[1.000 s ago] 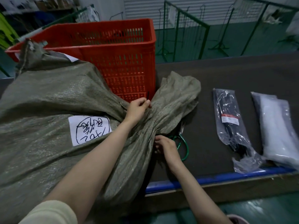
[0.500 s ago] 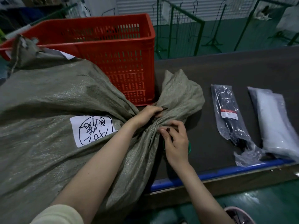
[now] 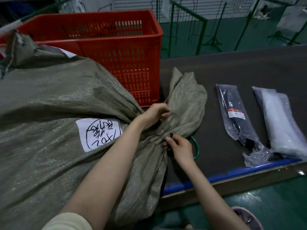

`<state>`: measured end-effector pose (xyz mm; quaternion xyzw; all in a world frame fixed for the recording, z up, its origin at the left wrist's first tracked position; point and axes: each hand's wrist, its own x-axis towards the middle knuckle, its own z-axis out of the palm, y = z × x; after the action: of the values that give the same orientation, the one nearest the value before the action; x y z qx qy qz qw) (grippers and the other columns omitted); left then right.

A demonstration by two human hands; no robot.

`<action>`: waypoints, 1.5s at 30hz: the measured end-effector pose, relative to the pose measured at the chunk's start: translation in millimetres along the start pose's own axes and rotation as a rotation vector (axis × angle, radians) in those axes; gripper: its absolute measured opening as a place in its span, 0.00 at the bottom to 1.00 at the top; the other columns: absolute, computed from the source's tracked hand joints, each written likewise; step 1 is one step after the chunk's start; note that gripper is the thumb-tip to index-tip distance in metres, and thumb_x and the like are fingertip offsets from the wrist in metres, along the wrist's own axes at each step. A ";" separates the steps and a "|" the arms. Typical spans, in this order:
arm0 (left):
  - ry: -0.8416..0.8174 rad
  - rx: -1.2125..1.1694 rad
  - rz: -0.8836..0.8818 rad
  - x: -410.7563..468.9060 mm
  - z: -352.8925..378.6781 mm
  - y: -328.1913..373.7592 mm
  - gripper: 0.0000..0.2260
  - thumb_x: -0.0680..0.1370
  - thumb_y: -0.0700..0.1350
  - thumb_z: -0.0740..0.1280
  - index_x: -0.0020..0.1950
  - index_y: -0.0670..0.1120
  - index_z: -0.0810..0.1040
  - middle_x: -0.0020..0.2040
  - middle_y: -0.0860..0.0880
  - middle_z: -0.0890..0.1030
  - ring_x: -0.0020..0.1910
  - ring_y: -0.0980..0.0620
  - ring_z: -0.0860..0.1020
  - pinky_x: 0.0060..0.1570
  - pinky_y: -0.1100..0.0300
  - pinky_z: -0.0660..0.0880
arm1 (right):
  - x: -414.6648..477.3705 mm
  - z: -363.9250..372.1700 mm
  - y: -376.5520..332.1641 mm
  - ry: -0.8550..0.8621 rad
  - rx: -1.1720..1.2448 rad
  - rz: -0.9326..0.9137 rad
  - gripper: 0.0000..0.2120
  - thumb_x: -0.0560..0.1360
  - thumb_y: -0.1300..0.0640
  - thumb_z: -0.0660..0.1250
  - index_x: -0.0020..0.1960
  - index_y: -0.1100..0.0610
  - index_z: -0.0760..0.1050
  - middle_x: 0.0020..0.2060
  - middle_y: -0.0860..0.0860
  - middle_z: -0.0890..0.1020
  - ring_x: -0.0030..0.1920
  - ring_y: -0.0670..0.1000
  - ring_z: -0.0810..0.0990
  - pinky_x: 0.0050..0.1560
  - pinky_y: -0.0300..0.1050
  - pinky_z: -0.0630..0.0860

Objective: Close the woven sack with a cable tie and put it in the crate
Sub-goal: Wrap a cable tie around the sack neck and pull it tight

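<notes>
Your left hand [image 3: 156,113] is clenched on the top of the gathered neck of the woven sack [image 3: 54,103], forearm stretched across the sack's body. Your right hand [image 3: 180,147] pinches the black cable tie [image 3: 171,135] at the neck between thumb and fingers, wrist bent inward. The sack lies on the bench [image 3: 232,67], against the red crate [image 3: 119,52].

— Sack? Grey-green woven sack [image 3: 54,103], white handwritten label [image 3: 98,134], neck bunched; left hand [image 3: 155,113] clenched on it, right hand [image 3: 180,149] pinching a black cable tie [image 3: 171,135].
— Surroundings? Red crate [image 3: 119,52] behind; two plastic packets [image 3: 239,118] on dark table [image 3: 240,68].
</notes>
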<state>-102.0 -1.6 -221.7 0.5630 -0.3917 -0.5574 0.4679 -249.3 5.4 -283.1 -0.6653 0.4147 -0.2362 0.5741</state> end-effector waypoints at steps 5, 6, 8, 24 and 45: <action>-0.126 0.231 -0.114 -8.2 3.8 -4.7 0.12 0.69 0.43 0.58 0.24 0.48 0.64 0.20 0.56 0.66 0.23 0.59 0.61 0.32 0.62 0.60 | -9.5 -3.8 -11.4 0.150 0.173 -0.109 0.08 0.74 0.63 0.67 0.38 0.55 0.79 0.33 0.49 0.82 0.37 0.45 0.80 0.45 0.41 0.75; -0.130 0.261 -0.128 -9.3 4.1 -5.0 0.12 0.68 0.44 0.59 0.25 0.47 0.64 0.20 0.56 0.66 0.24 0.59 0.61 0.33 0.63 0.61 | -12.2 -3.9 -11.3 0.144 0.180 -0.140 0.09 0.75 0.62 0.66 0.37 0.54 0.78 0.30 0.45 0.82 0.36 0.42 0.80 0.44 0.38 0.75; -0.113 0.291 -0.126 -9.5 4.4 -3.5 0.12 0.70 0.44 0.59 0.26 0.47 0.63 0.20 0.56 0.66 0.24 0.58 0.61 0.33 0.62 0.60 | -16.1 -3.1 -11.4 0.135 0.194 -0.178 0.12 0.76 0.62 0.64 0.36 0.51 0.78 0.27 0.42 0.82 0.33 0.37 0.79 0.42 0.33 0.74; -0.068 0.364 -0.160 -7.5 2.0 -7.5 0.10 0.57 0.52 0.64 0.20 0.50 0.66 0.25 0.50 0.63 0.28 0.53 0.59 0.34 0.56 0.58 | -13.7 4.4 -15.2 0.243 0.192 -0.230 0.14 0.76 0.59 0.64 0.35 0.45 0.76 0.27 0.41 0.81 0.33 0.39 0.77 0.45 0.45 0.74; -0.259 0.262 -0.268 -0.5 -1.3 -17.1 0.08 0.66 0.43 0.61 0.27 0.46 0.68 0.24 0.49 0.69 0.28 0.50 0.69 0.37 0.58 0.64 | -13.3 5.8 -13.6 0.217 0.046 -0.181 0.07 0.76 0.58 0.64 0.41 0.53 0.79 0.30 0.41 0.79 0.30 0.31 0.76 0.35 0.25 0.69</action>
<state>-102.1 3.4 -238.2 0.5897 -0.4391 -0.6266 0.2585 -248.1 19.6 -269.3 -0.6574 0.4069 -0.3670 0.5174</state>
